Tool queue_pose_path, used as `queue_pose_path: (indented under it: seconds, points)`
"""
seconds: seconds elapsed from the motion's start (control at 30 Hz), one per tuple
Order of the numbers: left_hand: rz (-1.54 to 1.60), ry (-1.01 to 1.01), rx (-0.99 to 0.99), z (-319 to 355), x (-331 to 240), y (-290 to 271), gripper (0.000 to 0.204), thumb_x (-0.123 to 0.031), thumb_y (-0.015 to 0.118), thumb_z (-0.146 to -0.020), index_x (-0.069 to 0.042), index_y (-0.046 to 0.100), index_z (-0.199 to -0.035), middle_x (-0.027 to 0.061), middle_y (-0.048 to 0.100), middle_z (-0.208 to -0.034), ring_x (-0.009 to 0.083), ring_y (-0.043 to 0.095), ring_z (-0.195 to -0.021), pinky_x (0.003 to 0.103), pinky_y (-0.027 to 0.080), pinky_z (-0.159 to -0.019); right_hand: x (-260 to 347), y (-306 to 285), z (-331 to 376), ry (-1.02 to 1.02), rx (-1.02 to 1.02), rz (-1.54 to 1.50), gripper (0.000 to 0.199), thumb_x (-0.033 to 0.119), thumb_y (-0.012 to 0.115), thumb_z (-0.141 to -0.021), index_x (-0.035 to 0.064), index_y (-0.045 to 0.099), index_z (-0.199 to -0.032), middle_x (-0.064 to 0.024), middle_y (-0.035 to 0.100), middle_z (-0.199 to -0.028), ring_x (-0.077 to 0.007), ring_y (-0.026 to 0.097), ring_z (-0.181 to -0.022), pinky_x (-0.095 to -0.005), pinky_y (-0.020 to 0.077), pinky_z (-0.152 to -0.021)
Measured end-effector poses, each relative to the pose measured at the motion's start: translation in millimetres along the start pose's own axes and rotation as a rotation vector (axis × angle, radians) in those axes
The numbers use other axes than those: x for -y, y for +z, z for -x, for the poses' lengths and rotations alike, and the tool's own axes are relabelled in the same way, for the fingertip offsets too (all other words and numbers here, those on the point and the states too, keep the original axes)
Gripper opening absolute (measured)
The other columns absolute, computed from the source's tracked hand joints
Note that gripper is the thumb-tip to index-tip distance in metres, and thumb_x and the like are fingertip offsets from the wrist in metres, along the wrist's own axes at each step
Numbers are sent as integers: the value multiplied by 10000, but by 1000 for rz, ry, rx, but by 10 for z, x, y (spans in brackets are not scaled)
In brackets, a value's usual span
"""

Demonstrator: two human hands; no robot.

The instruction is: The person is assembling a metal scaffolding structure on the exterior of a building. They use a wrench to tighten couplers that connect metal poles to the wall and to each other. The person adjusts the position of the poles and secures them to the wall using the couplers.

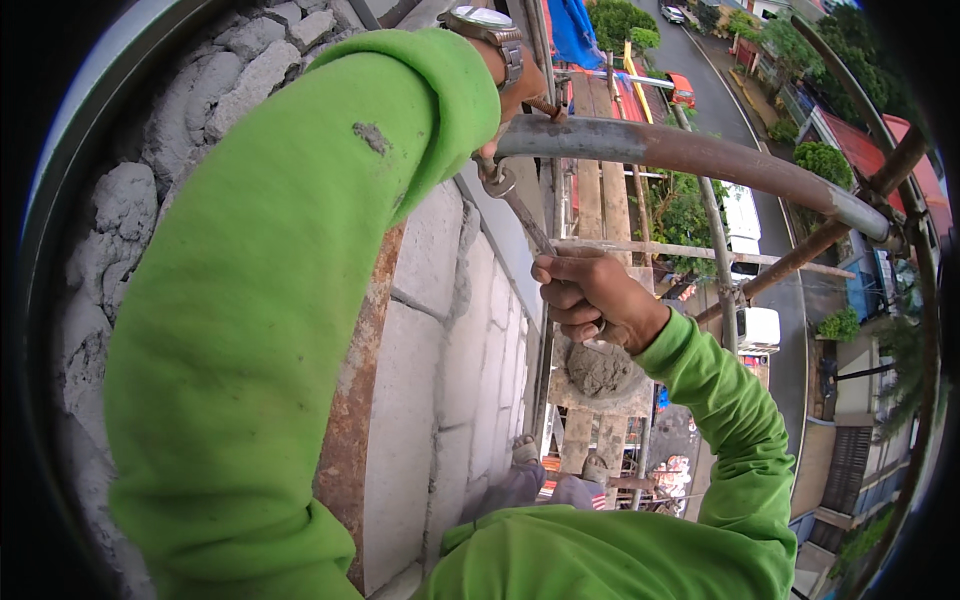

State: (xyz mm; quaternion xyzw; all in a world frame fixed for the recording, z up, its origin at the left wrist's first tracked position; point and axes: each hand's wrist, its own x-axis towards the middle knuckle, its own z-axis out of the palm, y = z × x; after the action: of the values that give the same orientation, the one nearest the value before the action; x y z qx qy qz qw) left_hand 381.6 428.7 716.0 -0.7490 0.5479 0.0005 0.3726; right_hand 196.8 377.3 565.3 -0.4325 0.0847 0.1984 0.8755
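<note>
My right hand is closed around the lower end of a metal wrench. The wrench slants up and left, and its head meets the fittings beside the end of a scaffold pipe. My left hand is at that same pipe end, below a wristwatch. Its fingers look bent around the joint; the green sleeve and the pipe hide most of them, so what they grip is unclear. A rusty bolt sticks out next to this hand.
A concrete block wall with a rusty steel strip runs along my left. Rough mortar lies beyond my left arm. Below are scaffold planks with a mortar heap, where my feet stand. A street lies far below.
</note>
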Motion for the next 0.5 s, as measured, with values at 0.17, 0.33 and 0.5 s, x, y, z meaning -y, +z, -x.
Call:
queue_pose_path:
  seconds: [0.17, 0.33, 0.5]
  points:
    - [-16, 11, 41, -56, 78, 99, 1050, -309, 926, -418, -88, 458, -1332, 166, 615, -1170, 323, 571, -1129, 401, 465, -912, -68, -85, 102, 5, -60, -14, 210, 186, 379, -984, 99, 448, -805, 64, 254, -569, -57, 223, -424, -240, 218, -388]
    - [-42, -83, 121, -232, -49, -2, 1055, -291, 929, -403, -91, 461, -1328, 167, 624, -1150, 330, 581, -1112, 405, 469, -905, -726, 118, 25, -112, -116, -198, 198, 217, 375, -988, 105, 444, -840, 58, 242, -578, -69, 218, -433, -247, 228, -401]
    - [4, -65, 156, -258, 32, 43, 1090, -303, 931, -387, -100, 442, -1340, 168, 630, -1135, 335, 577, -1115, 408, 468, -905, -975, 488, -389, -256, -99, -287, 220, 267, 400, -1000, 103, 431, -858, 29, 304, -570, -86, 258, -416, -271, 291, -395]
